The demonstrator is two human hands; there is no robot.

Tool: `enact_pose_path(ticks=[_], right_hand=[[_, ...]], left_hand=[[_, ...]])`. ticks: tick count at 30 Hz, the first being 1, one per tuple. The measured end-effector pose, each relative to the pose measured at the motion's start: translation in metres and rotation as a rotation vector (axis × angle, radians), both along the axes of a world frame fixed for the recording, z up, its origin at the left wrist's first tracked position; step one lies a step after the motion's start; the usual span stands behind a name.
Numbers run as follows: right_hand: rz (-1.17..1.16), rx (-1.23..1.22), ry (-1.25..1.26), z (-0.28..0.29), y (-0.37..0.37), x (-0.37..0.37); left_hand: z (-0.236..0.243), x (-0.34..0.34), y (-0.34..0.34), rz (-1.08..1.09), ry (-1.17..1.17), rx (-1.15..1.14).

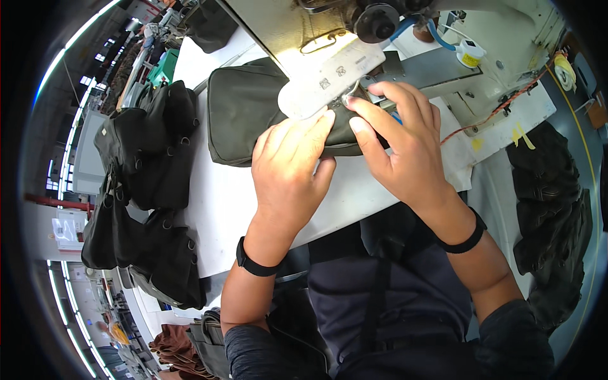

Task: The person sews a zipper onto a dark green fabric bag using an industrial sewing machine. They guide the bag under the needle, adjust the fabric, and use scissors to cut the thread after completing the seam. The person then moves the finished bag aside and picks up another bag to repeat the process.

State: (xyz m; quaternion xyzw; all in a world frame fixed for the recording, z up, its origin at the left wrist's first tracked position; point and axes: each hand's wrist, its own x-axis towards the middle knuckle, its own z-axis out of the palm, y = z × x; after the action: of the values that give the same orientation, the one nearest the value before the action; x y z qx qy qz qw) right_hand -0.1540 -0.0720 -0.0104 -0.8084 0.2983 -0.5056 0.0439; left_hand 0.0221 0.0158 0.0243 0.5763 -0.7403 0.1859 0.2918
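Observation:
A dark olive fabric bag piece [244, 123] lies on the white sewing table under the machine's pale head [329, 79]. My left hand [291, 171] rests on the piece, fingers extended against it just below the head, thumb bent inward. My right hand [405, 149] arches over the piece's right part, fingers apart, with the index fingertip at a small light cord or thread [356, 87] beside the needle area. Whether that fingertip grips or only touches it, I cannot tell. The needle itself is hidden.
Dark bags with metal rings [139, 183] hang along the table's left side [221, 240]. More dark pieces [551, 234] pile at the right. A blue hose [443, 41] runs on the machine. A green bin [166, 63] and brown fabric [171, 348] are at the left.

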Motion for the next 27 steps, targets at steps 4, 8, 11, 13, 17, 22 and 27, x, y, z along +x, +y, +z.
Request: enact_pose_path(ticks=[4,8,11,13,17,22,27], right_hand=[[0.013,0.039,0.014,0.003,0.004,-0.002],[0.024,0.053,0.020,0.005,0.004,-0.002],[0.037,0.032,-0.004,0.002,-0.001,-0.003],[0.043,0.033,-0.016,0.001,-0.002,-0.002],[0.040,0.026,-0.022,0.002,-0.001,-0.001],[0.041,0.038,-0.012,0.002,-0.001,-0.001],[0.037,0.051,0.003,0.004,0.000,-0.001]], left_hand=[[-0.001,0.002,0.000,0.001,-0.006,-0.008],[0.004,0.000,0.003,0.032,-0.008,0.031],[0.006,0.000,0.001,0.015,-0.004,0.039],[0.008,0.004,0.000,-0.002,-0.008,0.048],[0.010,0.009,-0.001,-0.011,-0.002,0.063],[0.009,0.006,-0.001,-0.016,0.014,0.049],[0.013,0.005,0.001,0.017,0.010,0.091]])
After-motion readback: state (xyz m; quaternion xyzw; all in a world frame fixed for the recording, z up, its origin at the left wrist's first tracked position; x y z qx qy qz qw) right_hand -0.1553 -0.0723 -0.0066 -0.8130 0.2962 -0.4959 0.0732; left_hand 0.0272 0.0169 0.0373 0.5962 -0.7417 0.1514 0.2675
